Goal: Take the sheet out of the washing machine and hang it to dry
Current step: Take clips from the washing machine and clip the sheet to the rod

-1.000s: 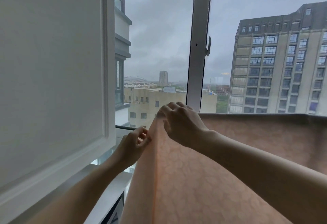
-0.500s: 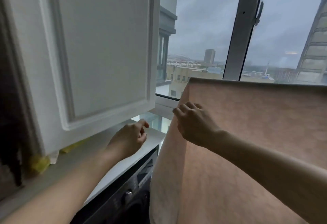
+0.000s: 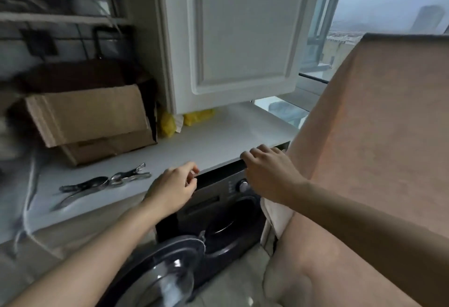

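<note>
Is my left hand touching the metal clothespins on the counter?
Apart. The head view shows bare white counter between the left hand and the clothespins; its fingers hold nothing.

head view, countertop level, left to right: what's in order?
Metal clips → cardboard box → yellow bag → left hand → right hand → hanging sheet. The box sits further back than the clips, and the two overlap slightly in x.

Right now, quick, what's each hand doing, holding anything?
Left hand: empty, fingers loosely curled, near the counter edge.
Right hand: empty, fingers loosely curled, beside the hanging sheet, not gripping it.
</note>
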